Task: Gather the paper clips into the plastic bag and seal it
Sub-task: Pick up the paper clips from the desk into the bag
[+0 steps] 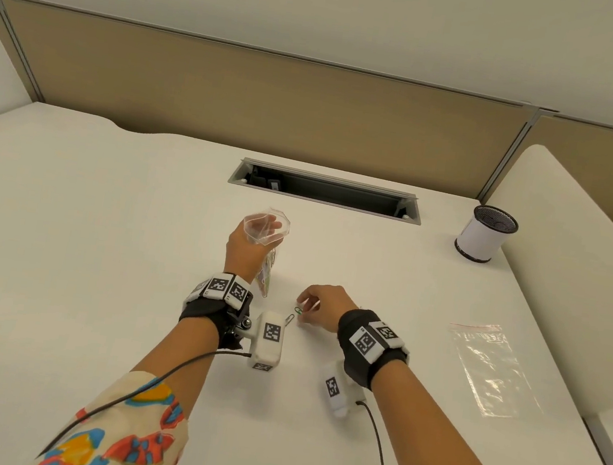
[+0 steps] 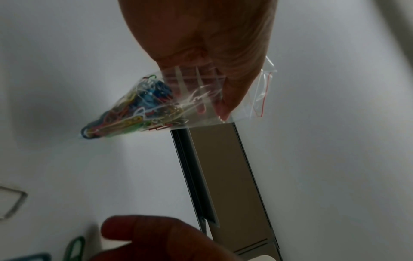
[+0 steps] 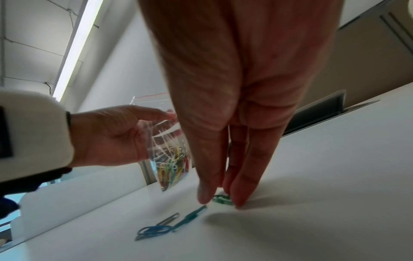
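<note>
One bag held up, four loose clips on the table.
Left hand (image 1: 247,248) grips the clip-filled plastic bag (image 3: 171,159); right hand (image 1: 321,305) fingertips (image 3: 204,194) pinch a green paper clip (image 3: 222,199) near three loose clips (image 3: 165,225); a second bag (image 1: 489,367) lies right.

The head camera looks steeply down from above over both forearms onto the white table (image 1: 107,208). The left wrist camera peers along the palm, very near the clear plastic bag of coloured paper clips (image 2: 134,113). The right wrist camera sits low beside the tabletop, facing left, and shares that bag (image 3: 172,159).
</note>
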### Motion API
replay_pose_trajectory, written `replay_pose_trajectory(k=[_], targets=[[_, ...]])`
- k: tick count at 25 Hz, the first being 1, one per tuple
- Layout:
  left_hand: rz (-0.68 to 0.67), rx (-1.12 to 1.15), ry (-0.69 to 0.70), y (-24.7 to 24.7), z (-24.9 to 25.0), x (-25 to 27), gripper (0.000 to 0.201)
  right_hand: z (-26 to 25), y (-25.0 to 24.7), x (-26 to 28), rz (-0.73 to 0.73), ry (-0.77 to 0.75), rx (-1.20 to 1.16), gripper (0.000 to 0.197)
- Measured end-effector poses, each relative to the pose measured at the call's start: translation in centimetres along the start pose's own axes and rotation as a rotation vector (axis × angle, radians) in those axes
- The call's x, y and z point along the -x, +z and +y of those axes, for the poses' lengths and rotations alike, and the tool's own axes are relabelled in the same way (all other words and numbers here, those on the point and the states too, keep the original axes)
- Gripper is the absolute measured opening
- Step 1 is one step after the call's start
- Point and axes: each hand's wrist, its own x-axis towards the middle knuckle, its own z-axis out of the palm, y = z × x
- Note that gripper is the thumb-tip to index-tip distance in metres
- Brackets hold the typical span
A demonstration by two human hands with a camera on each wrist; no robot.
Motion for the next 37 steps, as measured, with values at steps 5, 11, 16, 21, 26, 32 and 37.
replay_pose_trajectory(k=[5, 11, 16, 21, 26, 32, 37], targets=[[-0.020, -0.022, 0.017, -1.4, 0.2, 0.1, 0.037, -2.6, 1.9, -0.6, -0.096, -0.115, 0.177, 0.052], [-0.043, -0.083, 0.050, -2.4, 0.2, 0.4, 0.044, -3.3, 2.8, -0.5, -0.051, -0.214, 0.224, 0.026], [-0.042, -0.104, 0.043, -1.9, 0.3, 0.7, 0.038, -2.5, 1.7, -0.7, -0.036, -0.157, 0.251, 0.020], [-0.056, -0.071, 0.044, -1.3, 0.1, 0.9, 0.033, -0.7, 0.6, -0.7, -0.036, -0.064, 0.158, 0.023], [-0.074, -0.079, 0.047, -0.9, 0.2, 1.2, 0.035, 0.1, 0.4, -0.5, -0.043, 0.000, 0.027, 0.026], [-0.094, -0.099, 0.059, -0.4, 0.2, 1.5, 0.032, 0.0, 0.6, -0.7, -0.065, -0.048, 0.127, 0.022], [-0.105, -0.062, 0.049, -0.2, 0.4, 1.8, 0.031, 0.8, -0.8, 0.0, 0.006, -0.110, 0.007, 0.022]])
